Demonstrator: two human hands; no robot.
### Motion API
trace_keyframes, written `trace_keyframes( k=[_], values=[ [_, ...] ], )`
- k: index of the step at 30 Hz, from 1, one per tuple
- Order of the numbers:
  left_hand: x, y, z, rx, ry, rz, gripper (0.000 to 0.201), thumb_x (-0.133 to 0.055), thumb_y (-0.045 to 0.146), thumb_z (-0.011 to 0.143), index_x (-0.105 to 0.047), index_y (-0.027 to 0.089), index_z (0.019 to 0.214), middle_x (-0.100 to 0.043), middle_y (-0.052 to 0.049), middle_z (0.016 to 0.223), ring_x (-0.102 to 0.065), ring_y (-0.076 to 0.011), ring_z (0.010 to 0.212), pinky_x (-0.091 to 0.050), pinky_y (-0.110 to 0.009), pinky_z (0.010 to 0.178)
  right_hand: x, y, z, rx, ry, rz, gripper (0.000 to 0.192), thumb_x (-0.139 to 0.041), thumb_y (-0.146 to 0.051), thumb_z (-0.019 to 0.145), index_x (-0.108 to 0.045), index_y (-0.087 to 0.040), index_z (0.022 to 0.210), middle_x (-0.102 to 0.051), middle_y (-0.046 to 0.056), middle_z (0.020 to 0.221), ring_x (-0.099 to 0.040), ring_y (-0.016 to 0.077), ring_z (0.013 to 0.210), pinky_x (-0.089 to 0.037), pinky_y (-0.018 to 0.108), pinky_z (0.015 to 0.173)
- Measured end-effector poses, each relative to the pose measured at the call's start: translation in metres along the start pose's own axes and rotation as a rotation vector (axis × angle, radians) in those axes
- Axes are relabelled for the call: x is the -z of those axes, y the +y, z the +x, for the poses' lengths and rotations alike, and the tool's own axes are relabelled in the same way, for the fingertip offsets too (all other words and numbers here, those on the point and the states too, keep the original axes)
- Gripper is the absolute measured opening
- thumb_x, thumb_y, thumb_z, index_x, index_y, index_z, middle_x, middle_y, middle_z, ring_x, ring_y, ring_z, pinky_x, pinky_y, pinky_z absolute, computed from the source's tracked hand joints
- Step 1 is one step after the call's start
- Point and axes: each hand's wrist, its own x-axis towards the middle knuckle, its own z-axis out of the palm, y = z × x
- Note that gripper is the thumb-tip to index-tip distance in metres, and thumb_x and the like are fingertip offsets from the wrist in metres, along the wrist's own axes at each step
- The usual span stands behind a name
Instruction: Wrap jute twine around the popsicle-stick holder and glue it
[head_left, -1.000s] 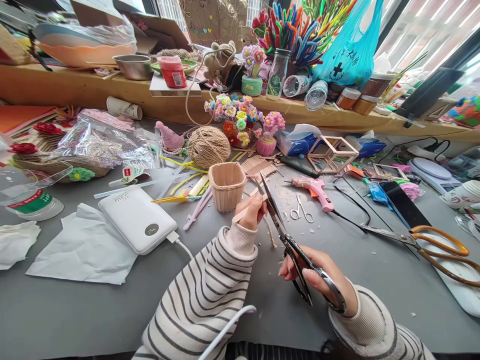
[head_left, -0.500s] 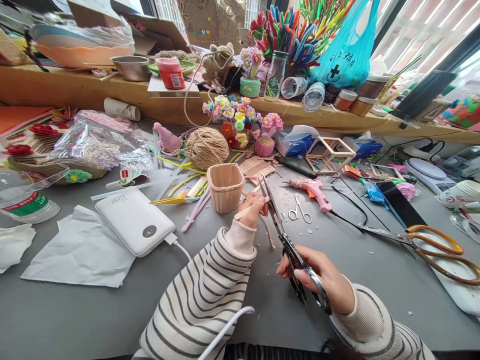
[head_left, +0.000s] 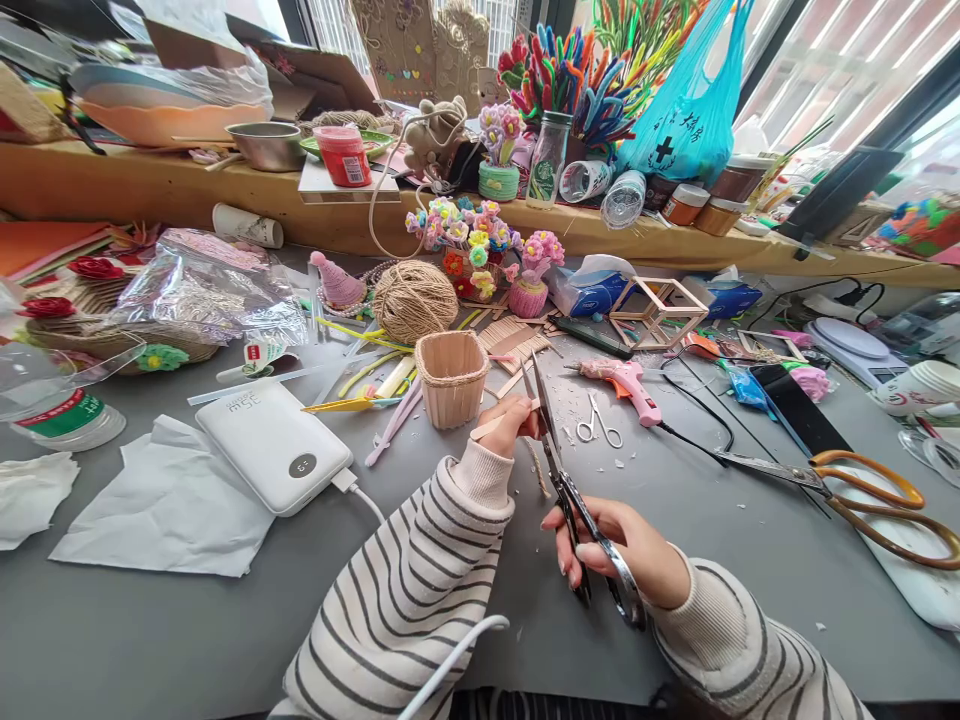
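Observation:
My left hand [head_left: 510,425] pinches a pale wooden craft stick [head_left: 489,428], one end of which sticks out to the left. In my right hand [head_left: 615,550] is a pair of dark metal scissors [head_left: 564,485], fingers through the handles. Its blades point up and away, slightly parted, right beside the fingers of my left hand and the stick's far end. Just beyond my left hand stands a small basket [head_left: 451,385] of wooden sticks with a twine rim. A short piece of twine [head_left: 538,470] lies below the blades.
Small white scissors [head_left: 598,425] and a pink glue gun [head_left: 622,385] lie to the right, with large orange-handled scissors [head_left: 862,490] farther over. A white power bank [head_left: 274,445] with a cable is at left. Behind the basket sits a twine ball [head_left: 415,300].
My right hand has shifted a little left and its fingers have moved on the handles. The scissor blades have come closer to my left hand, which holds the stick much as before.

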Motion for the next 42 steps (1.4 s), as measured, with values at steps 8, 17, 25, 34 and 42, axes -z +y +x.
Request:
trace_keyframes(
  k=[8, 17, 25, 34, 42],
  values=[
    [0.001, -0.001, -0.001, -0.056, 0.009, 0.059, 0.034, -0.047, 0.034, 0.073, -0.044, 0.018, 0.043, -0.046, -0.001, 0.052, -0.045, -0.0123, 0.052, -0.037, -0.028, 0.053, -0.007, 0.000, 0.001, 0.044, 0.110, -0.023, 0.052, -0.068, -0.060, 0.054, -0.050, -0.015, 0.075, -0.047, -0.005, 0.051, -0.039, 0.0048, 0.043, -0.037, 0.021, 0.043],
    [0.002, 0.002, -0.002, -0.104, 0.019, 0.088, 0.036, -0.049, 0.035, 0.072, -0.046, 0.020, 0.040, -0.045, -0.002, 0.051, -0.044, -0.0143, 0.053, -0.036, -0.029, 0.053, -0.009, -0.001, -0.002, 0.184, 0.067, 0.000, 0.051, -0.057, -0.065, 0.063, -0.047, -0.017, 0.076, -0.047, -0.002, 0.055, -0.042, 0.0077, 0.047, -0.037, 0.023, 0.047],
    [0.000, 0.005, -0.003, -0.100, 0.015, 0.084, 0.036, -0.047, 0.034, 0.073, -0.045, 0.020, 0.040, -0.042, -0.002, 0.051, -0.044, -0.0145, 0.051, -0.037, -0.031, 0.053, -0.006, 0.002, 0.001, 0.196, 0.003, 0.011, 0.051, -0.054, -0.066, 0.065, -0.045, -0.018, 0.079, -0.044, -0.003, 0.058, -0.041, 0.0078, 0.048, -0.042, 0.026, 0.051],
    [0.001, 0.001, 0.000, -0.051, 0.005, 0.155, 0.039, -0.049, 0.044, 0.071, -0.046, 0.020, 0.040, -0.047, -0.003, 0.050, -0.045, -0.0151, 0.052, -0.038, -0.030, 0.054, -0.004, -0.001, 0.000, 0.128, 0.070, -0.126, 0.048, -0.060, -0.061, 0.065, -0.047, -0.016, 0.075, -0.050, -0.002, 0.055, -0.047, 0.0083, 0.047, -0.043, 0.026, 0.052],
    [0.001, 0.003, -0.004, -0.012, 0.039, 0.278, 0.040, -0.043, 0.038, 0.076, -0.041, 0.019, 0.041, -0.044, -0.001, 0.048, -0.049, -0.0153, 0.057, -0.038, -0.029, 0.057, 0.003, -0.001, 0.000, 0.070, 0.103, -0.108, 0.052, -0.063, -0.064, 0.058, -0.046, -0.016, 0.069, -0.049, -0.004, 0.049, -0.045, 0.0066, 0.040, -0.042, 0.024, 0.045]
  ],
)
